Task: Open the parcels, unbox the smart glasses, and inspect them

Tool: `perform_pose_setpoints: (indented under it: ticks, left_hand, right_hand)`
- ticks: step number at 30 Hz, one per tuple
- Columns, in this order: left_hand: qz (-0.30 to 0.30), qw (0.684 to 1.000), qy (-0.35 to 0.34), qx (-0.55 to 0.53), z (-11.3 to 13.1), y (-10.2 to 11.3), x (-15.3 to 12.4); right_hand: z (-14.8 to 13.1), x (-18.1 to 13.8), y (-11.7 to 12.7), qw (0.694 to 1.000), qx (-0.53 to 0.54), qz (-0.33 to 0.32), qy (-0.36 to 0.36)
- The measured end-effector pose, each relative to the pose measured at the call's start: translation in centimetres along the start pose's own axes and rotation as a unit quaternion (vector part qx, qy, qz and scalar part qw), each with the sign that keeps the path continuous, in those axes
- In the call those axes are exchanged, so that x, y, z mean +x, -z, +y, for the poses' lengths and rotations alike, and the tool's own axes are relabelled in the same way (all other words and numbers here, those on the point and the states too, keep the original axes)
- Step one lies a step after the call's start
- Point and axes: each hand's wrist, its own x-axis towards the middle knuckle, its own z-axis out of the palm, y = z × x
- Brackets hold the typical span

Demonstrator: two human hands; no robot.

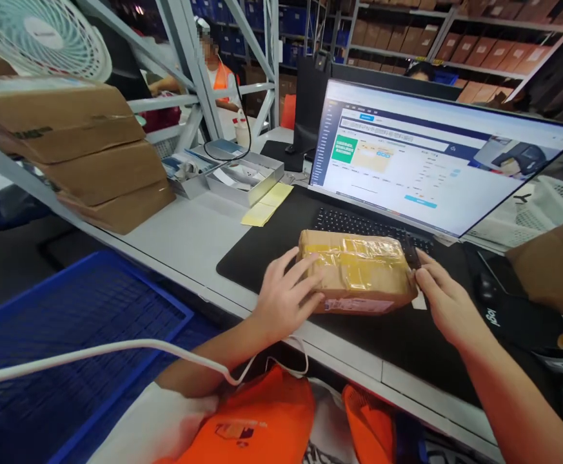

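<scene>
Steadying a tape-sealed cardboard carton (358, 274) over the black desk mat (252, 251), just in front of the computer keyboard (351, 222), with the left hand (286, 293) spread against its left end. Pinching a small dark item (411, 251), too unclear to name, between thumb and forefinger of the right hand (445, 296), at the carton's right end. Likely to skid or bump the keyboard if pushed from the right under too light a left-hand hold. Also liable to snag the white cable (117, 347), near the left forearm, if pulled back carelessly.
</scene>
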Motion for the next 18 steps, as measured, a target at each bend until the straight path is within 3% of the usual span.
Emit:
perform_pose_setpoints:
  ticks: [2, 4, 10, 18]
  left_hand:
    - [-0.001, 0.999, -0.038, -0.017, 0.1, -0.5, 0.3]
    - [0.003, 0.997, -0.061, -0.041, 0.0, -0.9, 0.5]
    - [-0.005, 0.998, -0.039, -0.055, -0.5, -1.7, 0.6]
    - [0.024, 0.995, -0.076, -0.058, -1.1, -2.2, 0.9]
  right_hand:
    - [-1.9, -0.8, 0.2, 0.991, -0.124, 0.029, 0.051]
    - [-4.1, -1.6, 0.1, 0.977, -0.196, -0.003, 0.081]
    - [-9.4, -2.7, -2.1, 0.912, -0.333, -0.086, 0.222]
    - [-11.8, -1.9, -4.2, 0.850, -0.457, -0.122, 0.232]
